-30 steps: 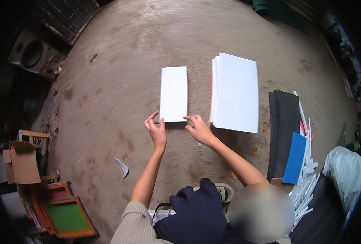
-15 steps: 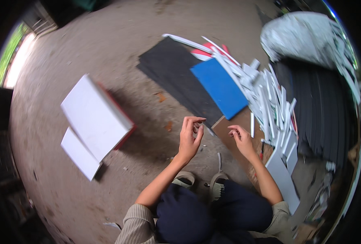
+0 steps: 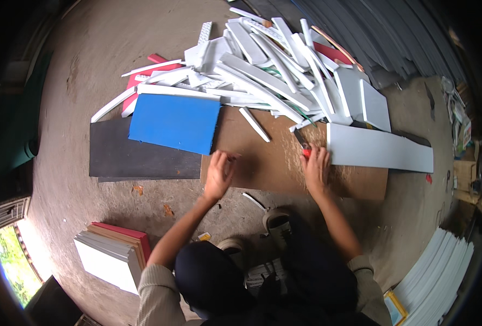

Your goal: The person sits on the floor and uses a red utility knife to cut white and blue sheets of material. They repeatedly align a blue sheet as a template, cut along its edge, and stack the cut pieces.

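Observation:
My right hand (image 3: 317, 167) is closed on the red handle of a knife (image 3: 306, 152), whose dark front end points away from me over a brown board (image 3: 271, 163). Scratches and pale shavings mark the board around it. My left hand (image 3: 219, 173) hovers by the board's left edge, just below the lower right corner of a blue sheet (image 3: 174, 124). Its fingers are loosely bent and slightly blurred, with nothing seen in them. The blue sheet lies partly on a black sheet (image 3: 143, 158). A loose white strip (image 3: 255, 124) rests on the board.
Beyond the board lies a heap of white foam-like strips (image 3: 268, 70). A long white panel (image 3: 379, 146) lies on the right. Stacked boards (image 3: 110, 252) stand on the floor (image 3: 78, 190) at the lower left, and more white sheets (image 3: 433, 280) at the lower right.
The view has turned to the right, bringing the board and heap in front of me. My right hand has come down and taken hold of the knife. My left hand has moved beside the blue sheet.

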Demonstrator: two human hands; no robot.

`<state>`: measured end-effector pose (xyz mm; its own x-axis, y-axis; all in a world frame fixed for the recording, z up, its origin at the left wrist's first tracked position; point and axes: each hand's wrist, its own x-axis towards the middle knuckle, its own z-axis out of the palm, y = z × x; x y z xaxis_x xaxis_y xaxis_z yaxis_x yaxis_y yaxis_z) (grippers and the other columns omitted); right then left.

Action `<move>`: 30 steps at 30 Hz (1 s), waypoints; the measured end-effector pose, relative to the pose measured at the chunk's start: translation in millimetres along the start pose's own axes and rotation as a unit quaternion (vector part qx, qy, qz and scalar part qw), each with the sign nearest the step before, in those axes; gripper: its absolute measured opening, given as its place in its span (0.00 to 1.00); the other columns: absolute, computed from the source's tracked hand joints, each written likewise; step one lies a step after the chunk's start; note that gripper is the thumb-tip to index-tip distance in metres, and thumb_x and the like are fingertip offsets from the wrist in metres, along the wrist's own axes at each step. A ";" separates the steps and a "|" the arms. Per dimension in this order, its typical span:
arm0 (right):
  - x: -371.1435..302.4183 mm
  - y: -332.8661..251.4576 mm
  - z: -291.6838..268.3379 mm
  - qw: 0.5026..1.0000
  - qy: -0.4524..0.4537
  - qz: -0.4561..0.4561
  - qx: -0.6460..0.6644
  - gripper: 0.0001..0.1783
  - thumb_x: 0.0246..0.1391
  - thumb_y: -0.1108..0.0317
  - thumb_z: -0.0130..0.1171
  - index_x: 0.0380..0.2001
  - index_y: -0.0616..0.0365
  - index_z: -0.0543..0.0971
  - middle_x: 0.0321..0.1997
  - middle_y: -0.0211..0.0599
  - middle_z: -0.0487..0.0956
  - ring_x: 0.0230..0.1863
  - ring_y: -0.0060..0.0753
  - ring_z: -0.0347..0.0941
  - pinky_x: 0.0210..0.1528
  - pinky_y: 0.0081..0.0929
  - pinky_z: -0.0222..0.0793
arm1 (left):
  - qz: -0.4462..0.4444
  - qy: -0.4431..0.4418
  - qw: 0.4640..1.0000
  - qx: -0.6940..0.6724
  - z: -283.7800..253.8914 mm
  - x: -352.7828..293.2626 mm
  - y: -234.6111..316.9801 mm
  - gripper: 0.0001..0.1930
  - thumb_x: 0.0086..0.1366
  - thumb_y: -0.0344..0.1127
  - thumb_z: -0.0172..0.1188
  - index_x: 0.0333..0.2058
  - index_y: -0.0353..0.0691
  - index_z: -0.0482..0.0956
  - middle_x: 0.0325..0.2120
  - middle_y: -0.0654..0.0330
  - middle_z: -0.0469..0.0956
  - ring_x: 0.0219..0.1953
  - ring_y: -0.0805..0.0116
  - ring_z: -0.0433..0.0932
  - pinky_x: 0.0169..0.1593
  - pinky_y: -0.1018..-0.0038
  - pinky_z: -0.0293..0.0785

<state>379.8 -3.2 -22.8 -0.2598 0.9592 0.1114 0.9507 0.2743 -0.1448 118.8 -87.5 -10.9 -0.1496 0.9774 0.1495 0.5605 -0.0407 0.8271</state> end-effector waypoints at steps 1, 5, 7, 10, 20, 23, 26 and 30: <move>-0.9 1.7 -1.0 1.000 0.005 -0.010 -0.010 0.25 0.44 0.64 0.58 0.46 0.61 0.65 0.40 0.44 0.64 0.42 0.45 0.62 0.45 0.37 0.60 | 0.032 -0.009 0.999 0.006 -2.9 10.1 -2.3 0.10 0.51 0.20 0.50 0.34 0.35 0.71 0.30 0.55 0.69 0.35 0.59 0.69 0.38 0.68 0.66; -9.7 18.5 -0.3 0.999 -0.003 -0.035 -0.018 0.23 0.44 0.68 0.57 0.45 0.64 0.65 0.39 0.46 0.64 0.41 0.45 0.63 0.43 0.35 0.61 | 0.045 -0.032 0.998 -0.017 -11.7 49.8 10.0 0.08 0.53 0.21 0.50 0.33 0.36 0.72 0.28 0.57 0.71 0.30 0.61 0.69 0.33 0.71 0.66; -10.0 22.6 -9.6 0.998 0.009 -0.053 0.029 0.23 0.45 0.70 0.56 0.45 0.65 0.65 0.39 0.47 0.64 0.40 0.46 0.63 0.43 0.35 0.61 | 0.037 -0.005 0.999 -0.014 -14.6 64.5 23.1 0.06 0.54 0.23 0.50 0.32 0.37 0.73 0.28 0.57 0.71 0.29 0.63 0.70 0.32 0.72 0.66; -20.2 31.9 -34.3 0.979 0.098 0.034 0.175 0.22 0.45 0.73 0.54 0.46 0.64 0.65 0.39 0.49 0.64 0.41 0.48 0.63 0.43 0.37 0.61 | 0.053 -0.013 0.998 0.021 -5.9 86.4 38.9 0.07 0.55 0.25 0.51 0.33 0.37 0.73 0.29 0.57 0.72 0.30 0.65 0.71 0.35 0.73 0.68; -69.1 177.2 -92.4 0.922 0.175 0.226 0.262 0.18 0.47 0.67 0.54 0.42 0.62 0.70 0.32 0.42 0.69 0.32 0.38 0.68 0.38 0.31 0.65 | -0.110 -0.150 0.981 -0.061 186.1 59.4 114.7 0.22 0.55 0.38 0.56 0.46 0.35 0.62 0.40 0.46 0.67 0.44 0.58 0.69 0.47 0.67 0.66; -84.0 175.0 -83.6 0.903 0.183 0.246 0.302 0.17 0.46 0.66 0.55 0.41 0.60 0.71 0.34 0.41 0.68 0.31 0.35 0.68 0.35 0.30 0.66 | -0.204 -0.105 0.965 -0.126 212.3 68.1 116.7 0.27 0.58 0.40 0.53 0.52 0.35 0.54 0.43 0.44 0.66 0.43 0.55 0.70 0.46 0.66 0.66; -98.1 169.4 -61.1 0.881 0.180 0.273 0.342 0.17 0.46 0.67 0.55 0.41 0.60 0.71 0.32 0.40 0.69 0.30 0.32 0.69 0.34 0.28 0.66 | -0.300 -0.067 0.913 -0.269 237.1 71.2 119.8 0.29 0.59 0.34 0.52 0.56 0.42 0.48 0.46 0.42 0.66 0.37 0.57 0.74 0.35 0.69 0.76; -115.3 179.6 -48.2 0.861 0.158 0.311 0.371 0.16 0.47 0.67 0.55 0.41 0.60 0.71 0.32 0.38 0.69 0.31 0.29 0.69 0.35 0.27 0.66 | -0.303 -0.157 0.860 -0.379 249.1 66.1 137.0 0.43 0.55 0.17 0.50 0.60 0.54 0.34 0.45 0.46 0.65 0.38 0.61 0.74 0.39 0.72 0.80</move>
<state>588.7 -67.8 -14.3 0.4313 0.9017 0.0308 0.4889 -0.2049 -0.8479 388.6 23.3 -22.6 0.0666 0.8698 -0.4889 -0.2523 0.4887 0.8352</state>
